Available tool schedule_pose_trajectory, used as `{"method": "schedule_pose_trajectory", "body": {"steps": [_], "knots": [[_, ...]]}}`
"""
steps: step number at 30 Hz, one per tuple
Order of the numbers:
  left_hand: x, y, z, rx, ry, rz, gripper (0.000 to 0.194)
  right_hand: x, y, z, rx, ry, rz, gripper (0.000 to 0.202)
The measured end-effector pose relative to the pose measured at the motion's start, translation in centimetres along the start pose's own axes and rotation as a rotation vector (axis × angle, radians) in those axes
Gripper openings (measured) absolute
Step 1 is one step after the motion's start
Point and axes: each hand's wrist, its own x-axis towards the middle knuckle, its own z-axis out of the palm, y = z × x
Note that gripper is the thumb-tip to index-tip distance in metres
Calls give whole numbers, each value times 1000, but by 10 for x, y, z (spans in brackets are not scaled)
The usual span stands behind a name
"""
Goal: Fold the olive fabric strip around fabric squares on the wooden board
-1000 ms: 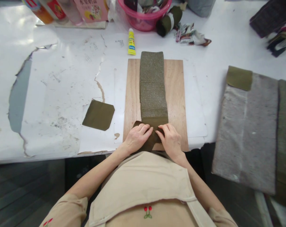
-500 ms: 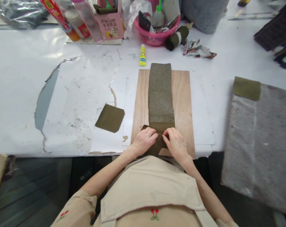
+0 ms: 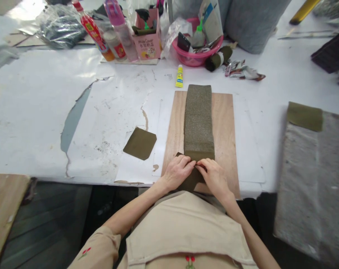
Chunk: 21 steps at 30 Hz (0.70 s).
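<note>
On a thin wooden board (image 3: 224, 130) lies a stack of olive fabric pieces (image 3: 199, 119), long and narrow, reaching toward the table's front edge. At the near end of the stack, my left hand (image 3: 179, 170) pinches a dark olive fabric piece (image 3: 189, 183). My right hand (image 3: 212, 173) pinches the same piece from the other side, its fingertips almost meeting those of the left. The exact edge between the fingers is hidden. Left of the board, a separate olive fabric square (image 3: 140, 143) with cut corners lies flat on the white paper.
Beyond the board lies a yellow glue tube (image 3: 179, 76). A pink basket (image 3: 197, 56), a pink box (image 3: 149, 50) and bottles (image 3: 93, 31) stand at the back. At the right, a grey padded board (image 3: 315, 179) bears an olive piece. The paper cover is torn at left.
The whole view has shifted, so things appear further right and lower. My fingertips have come closer together on the fabric piece.
</note>
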Motion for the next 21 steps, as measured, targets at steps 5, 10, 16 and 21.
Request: {"method": "schedule_pose_trajectory", "body": {"steps": [5,10,16,21], "knots": [[16,-9,-11,-28,-56,115,20,-1,-1,-11,151,51,-74,26],[22,-23,-25,-71,-115,117,23,5,-2,-24,258,67,-74,27],[2,-42,-57,-250,-106,-164,26,13,13,-25,274,139,83,31],[-21,-82,-92,-417,153,-563,27,12,33,-13,263,136,160,35]]}}
